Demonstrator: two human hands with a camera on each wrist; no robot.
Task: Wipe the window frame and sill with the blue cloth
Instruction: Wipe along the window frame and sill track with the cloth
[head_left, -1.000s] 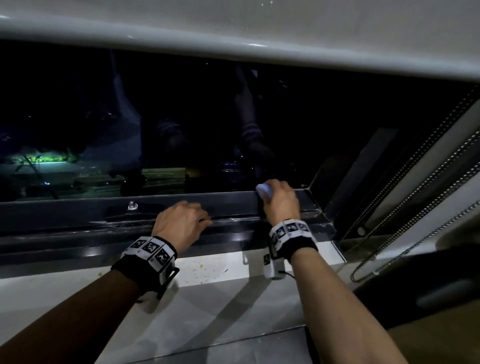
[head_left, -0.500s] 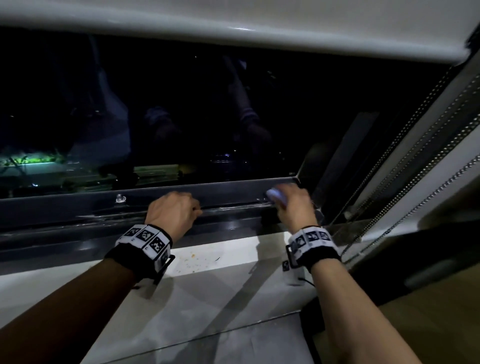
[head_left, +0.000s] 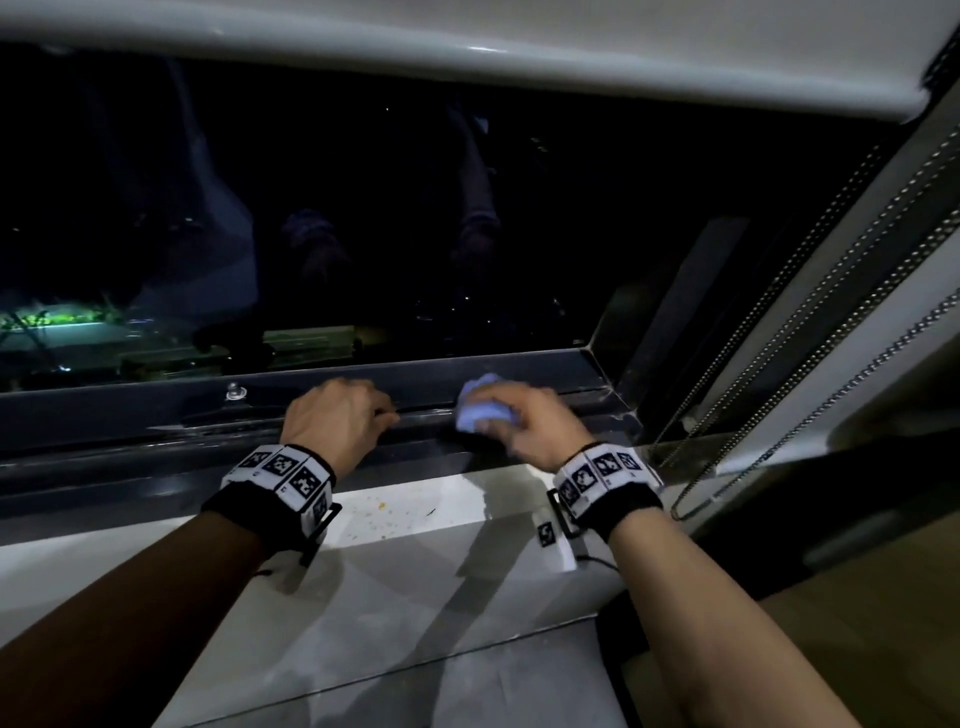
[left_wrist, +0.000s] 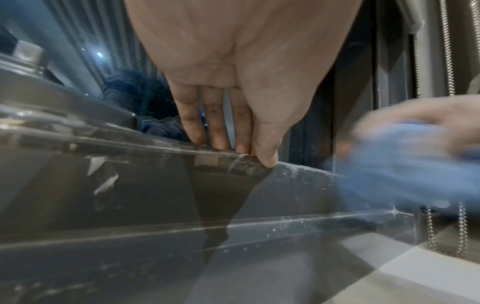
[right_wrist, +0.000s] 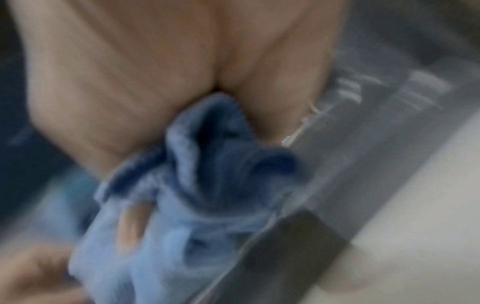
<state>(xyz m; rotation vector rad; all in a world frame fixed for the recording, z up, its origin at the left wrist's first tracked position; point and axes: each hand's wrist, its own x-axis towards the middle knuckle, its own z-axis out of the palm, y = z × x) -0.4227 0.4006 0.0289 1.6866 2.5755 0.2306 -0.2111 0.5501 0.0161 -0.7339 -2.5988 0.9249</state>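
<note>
My right hand (head_left: 530, 423) grips a bunched blue cloth (head_left: 480, 408) and presses it against the dark window frame rail (head_left: 156, 415), a little left of the frame's right corner. The right wrist view is blurred; there the cloth (right_wrist: 207, 195) bulges out below the palm and lies along the rail (right_wrist: 337, 164). My left hand (head_left: 337, 421) rests on the same rail just left of the cloth. In the left wrist view its fingertips (left_wrist: 221, 144) sit on the rail's dusty top edge (left_wrist: 298, 166), holding nothing, with the blurred cloth (left_wrist: 402, 164) close on the right. The white sill (head_left: 415, 519) lies below, with crumbs.
Dark glass fills the window above the rail. A small metal knob (head_left: 235, 391) sticks up from the rail at the left. Bead chains (head_left: 779, 374) hang along the right side, ending near the sill. A rolled white blind (head_left: 467, 57) spans the top.
My right hand carried the cloth right into the frame's corner, then swept back left toward my left hand. The left hand stayed on the rail.
</note>
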